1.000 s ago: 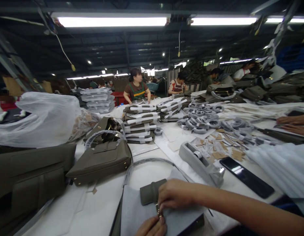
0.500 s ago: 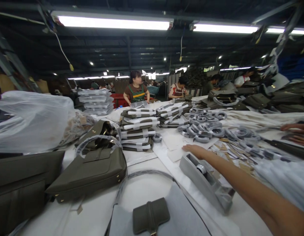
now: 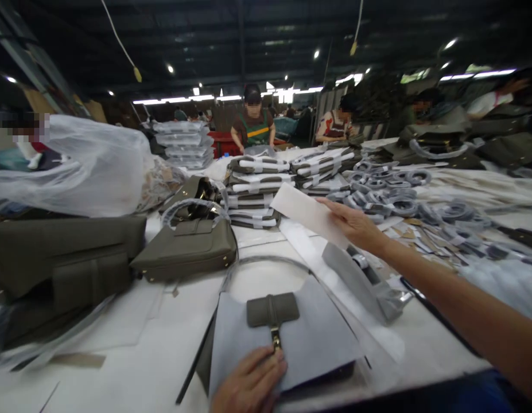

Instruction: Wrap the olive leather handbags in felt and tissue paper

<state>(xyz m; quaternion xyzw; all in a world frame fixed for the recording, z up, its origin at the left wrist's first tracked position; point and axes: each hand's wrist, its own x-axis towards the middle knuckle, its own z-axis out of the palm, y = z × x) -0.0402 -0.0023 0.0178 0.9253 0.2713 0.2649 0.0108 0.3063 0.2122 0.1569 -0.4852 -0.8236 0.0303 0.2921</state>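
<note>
My right hand (image 3: 356, 228) is closed on the near right end of a thin white sheet (image 3: 304, 210), raised above the table; whether it is paper or foam I cannot tell. Below that hand stands a grey tape dispenser (image 3: 375, 298). My left hand (image 3: 251, 383) lies with its fingers stretched over the front of a handbag, fingertips touching below its gold clasp (image 3: 275, 337). Pale grey paper (image 3: 317, 338) covers that bag's front, under an olive flap tab (image 3: 273, 310). The bag's wrapped handle (image 3: 270, 261) arches behind it.
Olive handbags (image 3: 190, 249) stand to the left, near a big clear plastic bag (image 3: 93, 166). Stacked wrapped pieces (image 3: 252, 201) lie ahead. Coiled wrapped straps (image 3: 399, 201) and card tags (image 3: 424, 241) are at the right. Across the table a co-worker (image 3: 253, 123) stands.
My right hand has lifted the white sheet from beside the dispenser. My left hand has come into view on the bag. The camera has tilted down; the hands at the far right are out of view.
</note>
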